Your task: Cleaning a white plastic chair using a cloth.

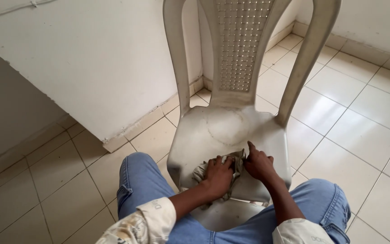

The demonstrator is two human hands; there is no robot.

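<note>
A white plastic chair (231, 126) with a lattice back stands in front of me on the tiled floor. A crumpled grey-beige cloth (235, 159) lies on the front of its seat. My left hand (218, 174) presses down on the cloth with the fingers curled over it. My right hand (259, 163) rests beside it on the cloth's right edge, gripping it, with the forefinger pointing up the seat. A faint ring-shaped mark shows in the middle of the seat. My knees in blue jeans flank the chair's front edge.
A white wall corner (109, 90) juts out at the left, close to the chair's left leg. Beige floor tiles (362, 126) spread to the right and behind the chair. A skirting strip runs along the far wall.
</note>
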